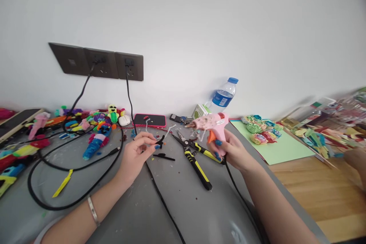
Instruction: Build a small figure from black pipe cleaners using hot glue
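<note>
My left hand (pixel 139 151) pinches a small black pipe-cleaner piece (pixel 160 142) between thumb and fingertips, just above the grey mat (pixel 177 206). My right hand (pixel 228 151) grips a pink hot glue gun (pixel 211 125) by its handle, a finger near the orange trigger, the nozzle pointing left toward the black piece. The gun's black cord (pixel 237 190) runs down along my right forearm. Another black pipe-cleaner bit (pixel 163 156) lies on the mat below my left fingers. Black-and-yellow pliers (pixel 194 162) lie between my hands.
Colourful pipe-cleaner figures (pixel 98 126) and black cables (pixel 71 167) crowd the left. A phone (pixel 150 120), a water bottle (pixel 223 95) and wall sockets (pixel 98 63) are at the back. Green paper (pixel 278 148) with paper flowers lies right; another person's hand (pixel 356 160) is at the far right.
</note>
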Demonstrator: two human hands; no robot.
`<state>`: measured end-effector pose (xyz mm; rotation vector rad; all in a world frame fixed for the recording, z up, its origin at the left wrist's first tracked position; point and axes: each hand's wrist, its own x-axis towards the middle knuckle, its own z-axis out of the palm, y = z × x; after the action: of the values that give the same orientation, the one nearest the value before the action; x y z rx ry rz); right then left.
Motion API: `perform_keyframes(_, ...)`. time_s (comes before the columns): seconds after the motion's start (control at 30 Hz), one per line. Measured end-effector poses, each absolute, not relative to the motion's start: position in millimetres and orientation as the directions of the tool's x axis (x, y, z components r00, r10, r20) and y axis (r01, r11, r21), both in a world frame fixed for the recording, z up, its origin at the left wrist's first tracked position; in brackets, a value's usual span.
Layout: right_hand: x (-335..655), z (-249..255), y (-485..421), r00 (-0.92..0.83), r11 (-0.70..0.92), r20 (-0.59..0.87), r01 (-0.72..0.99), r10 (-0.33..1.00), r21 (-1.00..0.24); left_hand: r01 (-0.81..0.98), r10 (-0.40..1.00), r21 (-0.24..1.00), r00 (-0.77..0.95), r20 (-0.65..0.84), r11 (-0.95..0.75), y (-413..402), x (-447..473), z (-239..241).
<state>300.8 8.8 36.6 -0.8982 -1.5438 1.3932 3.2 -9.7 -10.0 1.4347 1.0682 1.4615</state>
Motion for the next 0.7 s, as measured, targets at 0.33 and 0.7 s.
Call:
perform_keyframes(0.33, 275, 8, 12, -0.515, 0.062, 0.056, -0.006, 0.855, -0.998, -0.023, 0.946, 0.946, -0.019, 0.324, -0.325, -11, 3, -9)
perform_keyframes(0.7, 276, 7, 15, -0.534, 0.116, 0.054, 0.084, 0.844, -0.99, -0.071, 0.958, 0.956, -0.004, 0.286, -0.286, -11, 5, -7)
